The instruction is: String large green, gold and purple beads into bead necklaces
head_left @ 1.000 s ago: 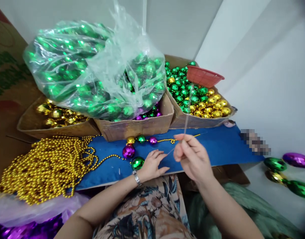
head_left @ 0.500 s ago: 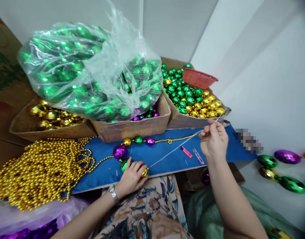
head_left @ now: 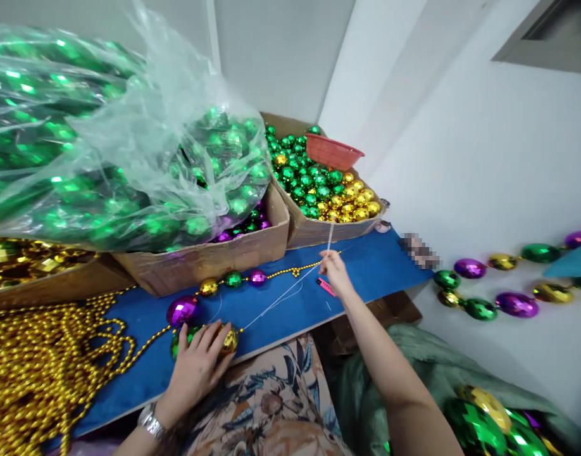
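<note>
My left hand [head_left: 200,358] lies over the beads near the front edge, its thumb and index finger around a faceted gold bead [head_left: 230,341]. A green bead [head_left: 179,342] shows beside its fingertips. My right hand [head_left: 335,273] is closed in a pinch on a thin, pale needle [head_left: 331,235] that points upward. White thread [head_left: 281,296] runs from this hand down to the gold bead. On the blue work surface [head_left: 252,310], the bead string curves round through a large purple bead [head_left: 183,311], smaller gold, green and purple beads, and a fine gold bead chain [head_left: 296,272].
A heap of gold bead chain [head_left: 48,367] lies at left. Cardboard boxes [head_left: 214,259] of beads line the back, under a clear bag [head_left: 167,126] of green beads. A red basket [head_left: 333,152] sits on one box. A pink tool [head_left: 325,286] lies by my right hand.
My view has swung to the right. My right hand has come lower and nearer, so the thread's span is shorter, and the needle stands more upright. My left hand stays on the beads.
</note>
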`<state>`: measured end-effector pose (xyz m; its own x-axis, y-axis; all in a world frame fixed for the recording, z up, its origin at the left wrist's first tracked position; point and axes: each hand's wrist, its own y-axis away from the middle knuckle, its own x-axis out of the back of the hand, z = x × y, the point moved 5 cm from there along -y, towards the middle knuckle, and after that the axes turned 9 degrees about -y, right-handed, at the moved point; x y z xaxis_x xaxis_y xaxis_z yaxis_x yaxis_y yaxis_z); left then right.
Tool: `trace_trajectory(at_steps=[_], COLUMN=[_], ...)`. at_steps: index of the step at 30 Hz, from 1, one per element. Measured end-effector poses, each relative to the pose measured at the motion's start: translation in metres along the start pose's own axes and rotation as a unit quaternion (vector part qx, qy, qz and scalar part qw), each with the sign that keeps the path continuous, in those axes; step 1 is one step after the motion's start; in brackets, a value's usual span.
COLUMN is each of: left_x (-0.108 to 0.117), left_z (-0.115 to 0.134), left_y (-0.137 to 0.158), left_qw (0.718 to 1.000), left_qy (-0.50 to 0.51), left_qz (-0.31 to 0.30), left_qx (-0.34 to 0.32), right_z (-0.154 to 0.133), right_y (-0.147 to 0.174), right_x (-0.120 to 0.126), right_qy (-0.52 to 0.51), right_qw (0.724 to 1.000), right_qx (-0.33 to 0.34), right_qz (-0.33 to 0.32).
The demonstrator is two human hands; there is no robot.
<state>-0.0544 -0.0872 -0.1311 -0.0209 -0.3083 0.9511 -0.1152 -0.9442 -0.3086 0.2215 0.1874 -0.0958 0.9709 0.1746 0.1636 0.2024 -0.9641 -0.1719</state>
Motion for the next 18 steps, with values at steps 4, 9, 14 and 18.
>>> trace_trajectory(at_steps=[4,9,14,18], left_x=[-0.001,-0.006,-0.010,-0.011], left_z=[-0.004,-0.008,-0.009,-0.010], left_y=[0.008,0.012,0.012,0.010], left_qw=[1.000,0.999,0.998,0.997], left_qy=[-0.018,-0.028,-0.035,-0.044], left_qz=[-0.002,-0.008,-0.031,-0.053], left_qx=[-0.005,-0.018,-0.037,-0.045], right_z=[0.036,0.056,0.065,0.058], right_y=[0.012,0.007,0.000,-0.004], right_x=[-0.034,-0.058,-0.071,-0.067], right_qy=[0.120,0.248,0.336,0.384], right_qw=[0.989,0.960,0.933,0.913], right_qx=[-0.006,0.012,0.015,0.029], right_qz=[-0.082,-0.131,-0.131,-0.137])
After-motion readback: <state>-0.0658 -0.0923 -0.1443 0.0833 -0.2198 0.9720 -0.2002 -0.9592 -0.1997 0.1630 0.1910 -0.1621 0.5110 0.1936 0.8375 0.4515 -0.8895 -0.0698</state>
